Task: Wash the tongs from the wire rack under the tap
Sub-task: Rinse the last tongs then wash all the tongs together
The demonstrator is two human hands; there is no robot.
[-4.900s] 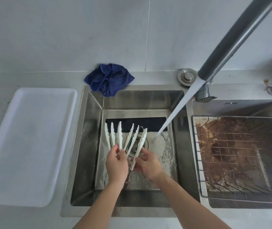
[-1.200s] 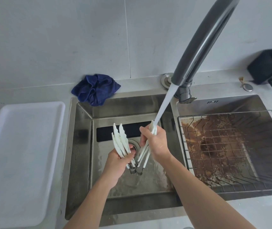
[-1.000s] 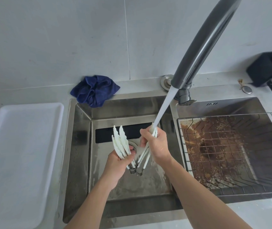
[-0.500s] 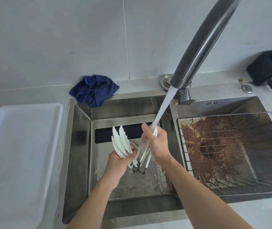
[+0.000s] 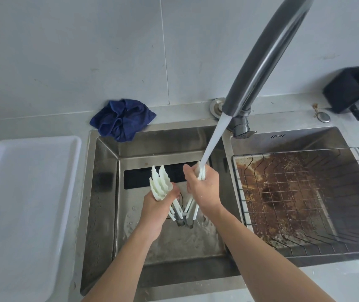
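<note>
Several white plastic tongs (image 5: 160, 182) are spread in a V over the left sink basin (image 5: 106, 192). My left hand (image 5: 159, 203) grips one bundle of arms, whose scalloped tips point up and away. My right hand (image 5: 203, 188) is closed round the other bundle, and its tips (image 5: 201, 172) sit right in the water stream (image 5: 214, 138) from the tap (image 5: 261, 55). The hinged ends (image 5: 184, 222) hang low between my wrists. The wire rack (image 5: 305, 199) sits in the right basin with no tongs in it.
A white tray (image 5: 26, 203) lies on the counter to the left of the sink. A crumpled blue cloth (image 5: 121, 119) rests behind the left basin. A black container (image 5: 353, 90) stands at the back right. The right basin under the rack is stained brown.
My right hand has held its bundle's tips in the stream with only small shifts. Earlier, both hands held the tongs low in the basin, left of the water.
</note>
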